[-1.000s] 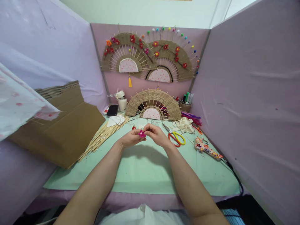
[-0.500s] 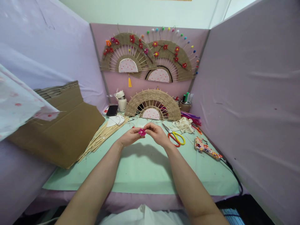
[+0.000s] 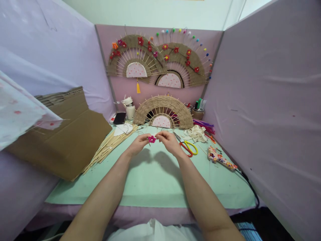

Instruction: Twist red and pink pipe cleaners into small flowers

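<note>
My left hand (image 3: pixel 139 144) pinches a small magenta flower (image 3: pixel 151 139) with a pale centre, held above the green tabletop. Just right of the flower is my right hand (image 3: pixel 168 140), its fingertips pressed together; whatever they may hold is too small to make out. Behind both hands stands a half-round woven fan (image 3: pixel 163 102) of twine and thin sticks, with a dotted half-circle (image 3: pixel 162 122) at its base. Scissors (image 3: pixel 187 145) with one red and one yellow handle lie beside my right hand.
A patterned glue gun (image 3: pixel 220 158) with a black cord lies at the right. Bamboo sticks (image 3: pixel 106 149) and a cardboard sheet (image 3: pixel 60 140) are at the left. A white bottle (image 3: pixel 129 108) and a pen holder (image 3: pixel 198 113) stand at the back, below two flower-decorated fans (image 3: pixel 194 75).
My right fingertips have come away from the flower, leaving a small gap. The flower has tilted slightly and stays in my left hand.
</note>
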Demonstrator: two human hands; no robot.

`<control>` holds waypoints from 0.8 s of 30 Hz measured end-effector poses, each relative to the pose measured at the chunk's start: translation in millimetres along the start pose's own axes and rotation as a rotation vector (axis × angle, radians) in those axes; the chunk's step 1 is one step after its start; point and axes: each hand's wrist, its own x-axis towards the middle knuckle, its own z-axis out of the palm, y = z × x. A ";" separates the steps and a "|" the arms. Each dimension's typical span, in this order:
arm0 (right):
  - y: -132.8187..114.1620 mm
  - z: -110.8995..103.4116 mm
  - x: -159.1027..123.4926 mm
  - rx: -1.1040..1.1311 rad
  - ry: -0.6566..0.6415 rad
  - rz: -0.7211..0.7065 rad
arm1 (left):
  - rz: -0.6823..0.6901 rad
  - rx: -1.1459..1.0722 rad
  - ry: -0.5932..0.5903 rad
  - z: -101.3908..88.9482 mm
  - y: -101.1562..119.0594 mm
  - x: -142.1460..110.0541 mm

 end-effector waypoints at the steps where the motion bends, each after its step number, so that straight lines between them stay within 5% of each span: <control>1: 0.1 0.0 0.0 0.000 -0.002 0.001 | 0.007 0.001 0.003 -0.5 -0.6 0.3; 12: 0.4 3.6 -0.6 0.120 -0.055 -0.085 | -0.026 -0.090 0.048 5.6 0.3 -0.3; 24: -2.9 4.3 -2.3 -0.054 -0.021 -0.179 | -0.069 -0.092 0.014 5.8 -5.2 -0.3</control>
